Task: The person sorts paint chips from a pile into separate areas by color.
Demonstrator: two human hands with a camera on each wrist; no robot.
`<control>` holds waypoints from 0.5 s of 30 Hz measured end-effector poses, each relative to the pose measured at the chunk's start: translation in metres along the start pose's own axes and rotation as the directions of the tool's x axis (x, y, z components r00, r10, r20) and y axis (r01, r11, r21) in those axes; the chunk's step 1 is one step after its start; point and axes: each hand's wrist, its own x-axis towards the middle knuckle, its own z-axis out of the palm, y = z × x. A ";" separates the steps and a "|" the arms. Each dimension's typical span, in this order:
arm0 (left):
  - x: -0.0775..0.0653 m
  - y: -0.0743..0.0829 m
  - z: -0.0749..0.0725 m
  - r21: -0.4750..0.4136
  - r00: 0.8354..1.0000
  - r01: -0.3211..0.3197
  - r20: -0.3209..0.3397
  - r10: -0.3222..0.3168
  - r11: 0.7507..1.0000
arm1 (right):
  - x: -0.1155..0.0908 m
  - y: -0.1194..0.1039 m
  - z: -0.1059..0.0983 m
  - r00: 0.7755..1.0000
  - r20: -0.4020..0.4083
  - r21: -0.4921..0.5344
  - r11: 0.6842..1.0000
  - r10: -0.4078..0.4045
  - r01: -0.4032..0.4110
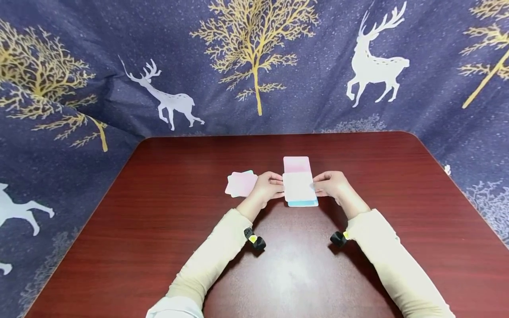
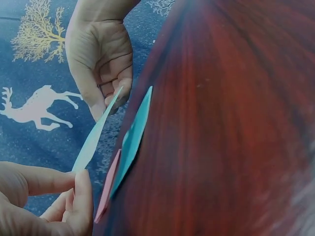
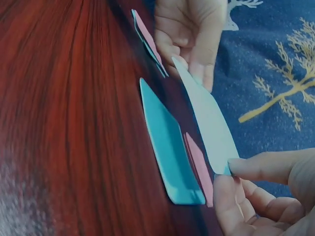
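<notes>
Above the table (image 1: 179, 247), the left hand (image 1: 268, 187) and right hand (image 1: 333, 183) pinch a white card (image 1: 299, 187) with their fingers (image 3: 227, 196). Seen from the head, it hides most of the blue card (image 1: 303, 203), probably some pink card (image 1: 297, 164).

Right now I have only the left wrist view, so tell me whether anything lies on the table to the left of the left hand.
Observer: Yes. The head view shows a small pile of cards just left of the left hand.
Operator: Give me the colour on top of it.
Observer: Pink, with other cards' edges peeking out beneath.
Operator: Now describe the overlap at the hands, seen from above.
Observer: From above, a blue card shows as a strip past the near edge of the pale held card.
</notes>
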 end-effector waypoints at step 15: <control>0.005 -0.012 0.009 0.040 0.998 -0.058 -0.011 0.059 0.998 | 0.008 0.018 -0.004 0.998 0.034 0.001 0.998 -0.058 0.058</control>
